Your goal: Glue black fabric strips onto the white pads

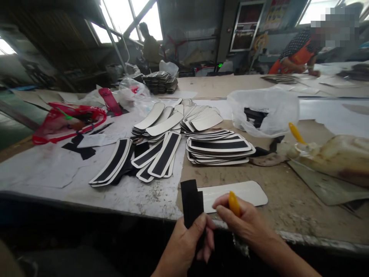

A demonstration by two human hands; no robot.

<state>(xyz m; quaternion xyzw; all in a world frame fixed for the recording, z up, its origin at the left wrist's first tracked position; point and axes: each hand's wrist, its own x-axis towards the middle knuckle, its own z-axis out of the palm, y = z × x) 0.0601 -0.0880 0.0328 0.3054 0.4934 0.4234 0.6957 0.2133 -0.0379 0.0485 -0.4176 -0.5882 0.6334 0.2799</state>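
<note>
1. One open red bag point(69, 129) lies at far left of my table point(43, 173), near some black scraps point(85, 151).
2. Several strip-faced panels point(165, 154) lie loosely overlapped, each a white shape with a black band; plain white panels point(167, 123) are heaped behind them.
3. My left hand point(191, 240) grasps a few black strips point(191, 202), thumb pressed across them, their upper ends poking up over the left end of a bare panel.
4. A neater stack point(220, 145) of banded pieces sits beyond my hands.
5. That bare panel point(248, 192) lies flat near the table's front edge, white side up.
6. My right hand point(245, 223) is closed round a yellow handle point(234, 204), held above the panel's near edge; I cannot make out its lower end.
7. Farther right, a clear bag point(278, 115) holds dark pieces; a person point(296, 63) in orange bends over the table behind.
8. Rightmost, a yellowish container point(343, 154) lies beside another yellow handle point(296, 133).
</note>
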